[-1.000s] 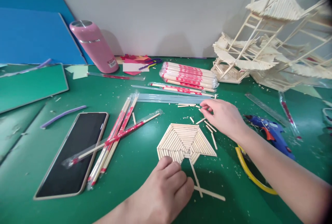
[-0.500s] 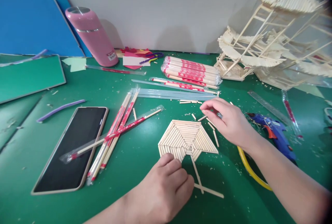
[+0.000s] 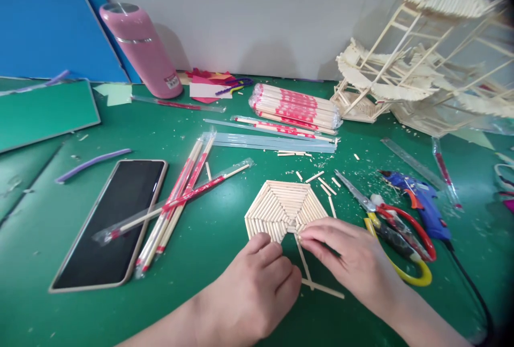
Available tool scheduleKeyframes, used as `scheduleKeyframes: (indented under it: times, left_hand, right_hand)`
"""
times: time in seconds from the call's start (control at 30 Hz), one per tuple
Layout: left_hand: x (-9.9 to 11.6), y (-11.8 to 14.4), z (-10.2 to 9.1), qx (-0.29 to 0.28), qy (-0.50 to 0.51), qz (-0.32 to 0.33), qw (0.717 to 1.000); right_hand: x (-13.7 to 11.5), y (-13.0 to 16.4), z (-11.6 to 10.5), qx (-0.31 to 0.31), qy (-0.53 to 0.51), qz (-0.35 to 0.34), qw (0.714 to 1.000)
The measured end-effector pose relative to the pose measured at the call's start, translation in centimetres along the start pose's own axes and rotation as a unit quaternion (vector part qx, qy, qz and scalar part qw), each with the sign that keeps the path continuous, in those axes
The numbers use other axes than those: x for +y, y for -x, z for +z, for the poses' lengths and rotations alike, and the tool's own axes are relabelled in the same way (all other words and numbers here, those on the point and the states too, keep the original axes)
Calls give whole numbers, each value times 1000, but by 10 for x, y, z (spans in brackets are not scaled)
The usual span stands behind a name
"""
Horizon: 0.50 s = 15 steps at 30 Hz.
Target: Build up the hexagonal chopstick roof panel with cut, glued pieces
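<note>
A flat panel of glued wooden sticks lies on the green mat. My left hand is curled, its fingertips pressing on the panel's near left edge. My right hand pinches a short stick piece at the panel's near right edge, just above two thin crossed sticks. Loose short stick pieces lie just beyond the panel on its right.
Red-and-yellow-handled scissors and a blue glue gun lie to the right. A phone and wrapped chopsticks lie to the left. Behind are a chopstick bundle, a pink bottle and a tall stick model.
My right hand has left the loose pieces beyond the panel and come back to the panel's near edge, uncovering the scissors. My left hand has stayed in place.
</note>
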<state>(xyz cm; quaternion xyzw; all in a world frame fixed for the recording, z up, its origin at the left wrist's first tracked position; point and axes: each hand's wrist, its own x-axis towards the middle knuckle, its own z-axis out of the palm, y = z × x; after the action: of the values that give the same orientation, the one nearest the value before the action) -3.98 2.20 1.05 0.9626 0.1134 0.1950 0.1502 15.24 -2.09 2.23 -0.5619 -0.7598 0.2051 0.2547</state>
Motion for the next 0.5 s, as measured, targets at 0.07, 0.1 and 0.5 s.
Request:
scheduleKeyframes:
  times: [0.07, 0.1, 0.5]
  left_hand:
    - [1, 0, -1, -2, -6, -2, 1000]
    - [1, -1, -1, -3, -7, -2, 1000]
    - [0, 0, -2, -25, -7, 1, 1000]
  right_hand:
    - [0, 4, 5, 8, -1, -2, 1000]
    - [0, 5, 7, 13, 2, -4, 1000]
    - [-1, 6, 19, 52, 39, 6, 998]
